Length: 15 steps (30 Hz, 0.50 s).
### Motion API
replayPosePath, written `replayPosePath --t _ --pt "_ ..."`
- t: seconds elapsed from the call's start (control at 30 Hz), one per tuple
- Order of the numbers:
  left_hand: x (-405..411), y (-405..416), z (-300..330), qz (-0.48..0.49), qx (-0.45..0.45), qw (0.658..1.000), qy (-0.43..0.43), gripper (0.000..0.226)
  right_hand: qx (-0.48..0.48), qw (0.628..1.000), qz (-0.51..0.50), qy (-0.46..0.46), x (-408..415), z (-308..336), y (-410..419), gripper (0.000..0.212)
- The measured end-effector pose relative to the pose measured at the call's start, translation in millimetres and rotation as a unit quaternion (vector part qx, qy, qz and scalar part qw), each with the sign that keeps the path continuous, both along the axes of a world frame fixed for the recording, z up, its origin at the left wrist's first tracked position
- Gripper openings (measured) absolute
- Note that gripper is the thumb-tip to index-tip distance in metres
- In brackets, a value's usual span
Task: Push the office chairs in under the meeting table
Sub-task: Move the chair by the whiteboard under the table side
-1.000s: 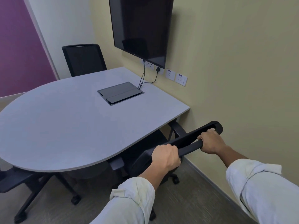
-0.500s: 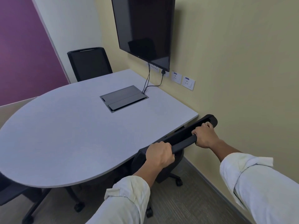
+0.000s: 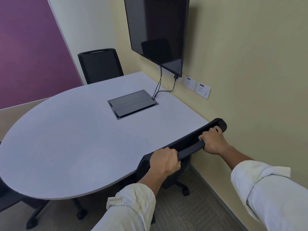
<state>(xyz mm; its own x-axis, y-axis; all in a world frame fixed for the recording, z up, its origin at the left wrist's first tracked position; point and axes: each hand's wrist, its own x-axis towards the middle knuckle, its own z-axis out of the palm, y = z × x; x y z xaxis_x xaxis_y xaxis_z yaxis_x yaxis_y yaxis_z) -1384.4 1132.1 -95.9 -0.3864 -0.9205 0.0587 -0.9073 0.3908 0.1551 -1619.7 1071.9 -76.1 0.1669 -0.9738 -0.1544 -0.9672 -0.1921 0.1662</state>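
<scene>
The grey meeting table [image 3: 66,139] fills the middle of the head view, rounded at the left and straight against the wall at the right. A black office chair [image 3: 190,145] stands at its near right edge, the backrest top touching the table's rim and the seat hidden under the top. My left hand [image 3: 164,160] grips the left end of the backrest top. My right hand [image 3: 212,141] grips its right end. A second black chair [image 3: 100,65] stands tucked in at the far side. A third chair [image 3: 15,202] shows partly at the lower left.
A black screen [image 3: 158,30] hangs on the yellow wall, with cables running down to a grey cable box [image 3: 132,104] set in the tabletop. Wall sockets [image 3: 202,90] sit beside the table. The yellow wall runs close along the right of the held chair. Carpet covers the floor.
The held chair has rolled forward under the table: its seat and armrests, visible a second ago, are now hidden and the backrest has reached the table's edge. Both hands kept their grip.
</scene>
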Motion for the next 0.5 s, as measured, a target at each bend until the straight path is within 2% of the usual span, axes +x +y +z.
replayPosePath --t 0.13,0.3,0.4,0.5 --pt "-1 -2 0 0.002 -0.007 1.0 0.008 0.028 0.005 1.0 -0.005 -0.014 -1 2 0 0.023" --pt "3 4 7 -0.012 0.003 1.0 0.021 0.027 0.055 0.997 -0.048 0.021 11 17 6 0.025" --pt "8 13 12 -0.033 0.04 0.998 0.039 0.024 0.159 0.984 -0.042 0.071 32 41 9 0.034" --pt "19 20 24 -0.048 0.089 0.99 0.1 0.033 0.308 0.951 0.002 -0.003 71 80 10 0.042"
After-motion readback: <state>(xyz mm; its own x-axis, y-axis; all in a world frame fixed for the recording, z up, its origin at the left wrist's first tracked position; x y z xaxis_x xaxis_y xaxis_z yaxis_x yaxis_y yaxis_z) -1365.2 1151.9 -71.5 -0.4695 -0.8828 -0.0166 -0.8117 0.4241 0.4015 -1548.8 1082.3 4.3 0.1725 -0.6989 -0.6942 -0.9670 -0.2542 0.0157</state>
